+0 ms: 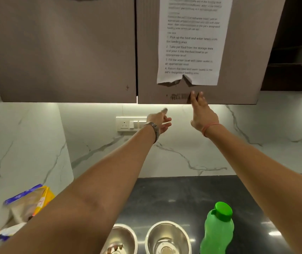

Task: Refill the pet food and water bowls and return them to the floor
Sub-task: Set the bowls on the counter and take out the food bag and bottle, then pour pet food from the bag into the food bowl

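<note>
- Marble-veined white wall panels (174,153) back a dark speckled worktop (174,198), with grey-brown upper cabinets above it.
- On the right cabinet door (238,52) a printed instruction sheet (192,43) is stuck, its lower edge torn.
- Both arms reach up toward the cabinets.
- The right hand (201,112) has its fingers straight, the fingertips (195,95) touching the door's bottom edge just below the sheet; it holds nothing.
- The left hand (160,120), with a metal watch (154,130) on the wrist, hangs in the air below the cabinets, fingers loosely spread and holding nothing, in front of a switch and socket plate (130,124).
- Two steel bowls stand side by side on the worktop at the bottom edge: the left bowl (122,239) has a few brown bits of food in it; the right bowl (166,237) shows only its shiny bottom.
- A green plastic bottle (217,231) with its cap on stands just right of the right bowl.
- A blue and yellow pet food bag (25,208) stands at the left, partly hidden behind the left arm.
</note>
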